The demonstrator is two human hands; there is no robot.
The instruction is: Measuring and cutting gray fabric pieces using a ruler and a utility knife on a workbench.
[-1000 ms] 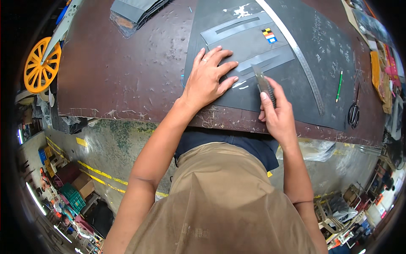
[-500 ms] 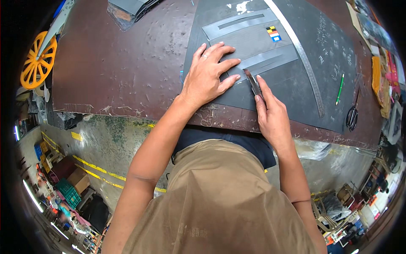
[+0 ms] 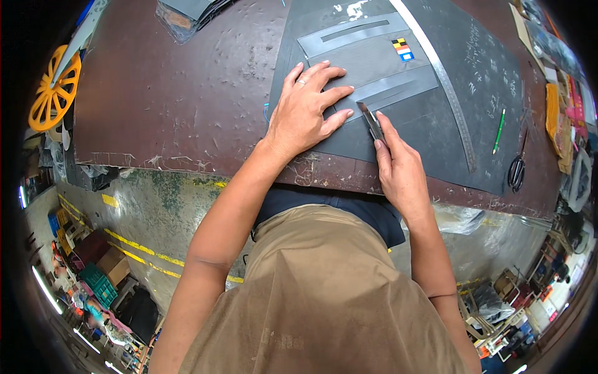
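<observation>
Scratched brown workbench [image 3: 174, 106]; concrete floor [image 3: 168, 212], yellow lines; orange wheel [image 3: 53, 93] left.

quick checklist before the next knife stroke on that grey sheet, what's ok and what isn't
1. Left hand pressed flat on the grey sheet: ok.
2. Right hand gripping the utility knife, index finger along its back: ok.
3. Blade tip on the sheet: cannot tell, too small.
4. Left fingertips away from the blade: not ok, they lie close beside it.
5. Dark cutting mat under the sheet: ok.
6. Metal ruler guiding the cut: not ok, it lies off to the right, apart from the knife.
</observation>
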